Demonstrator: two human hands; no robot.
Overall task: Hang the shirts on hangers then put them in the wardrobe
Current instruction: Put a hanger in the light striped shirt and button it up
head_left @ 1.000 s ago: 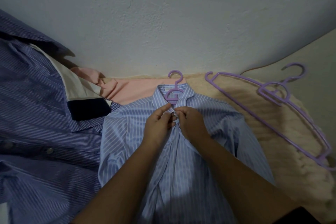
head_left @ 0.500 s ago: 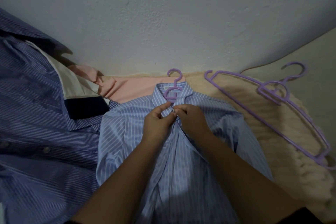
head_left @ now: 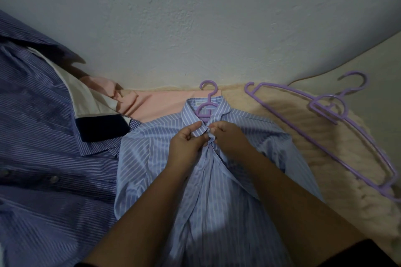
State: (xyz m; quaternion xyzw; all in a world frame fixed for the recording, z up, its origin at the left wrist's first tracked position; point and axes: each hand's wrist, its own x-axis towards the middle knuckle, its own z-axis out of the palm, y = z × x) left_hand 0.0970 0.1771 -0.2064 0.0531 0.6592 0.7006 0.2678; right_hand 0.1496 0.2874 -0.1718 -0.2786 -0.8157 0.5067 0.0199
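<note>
A light blue striped shirt (head_left: 152, 158) lies flat on the bed, collar toward the wall. A purple hanger (head_left: 207, 102) sits inside it, with only its hook poking out of the collar. My left hand (head_left: 185, 145) pinches the left edge of the shirt front just below the collar. My right hand (head_left: 231, 138) pinches the opposite edge, and the fingertips of both hands meet at the top button. The button itself is hidden by the fingers.
Two spare purple hangers (head_left: 338, 128) lie on a cream fluffy blanket (head_left: 325, 180) at the right. A dark blue striped shirt (head_left: 43, 158) covers the left side. A pink garment (head_left: 156, 106) lies behind the collar. A plastered wall (head_left: 195, 17) stands close behind.
Both hands stay at the collar of the light blue shirt. The fingers have shifted slightly as they work the two front edges together.
</note>
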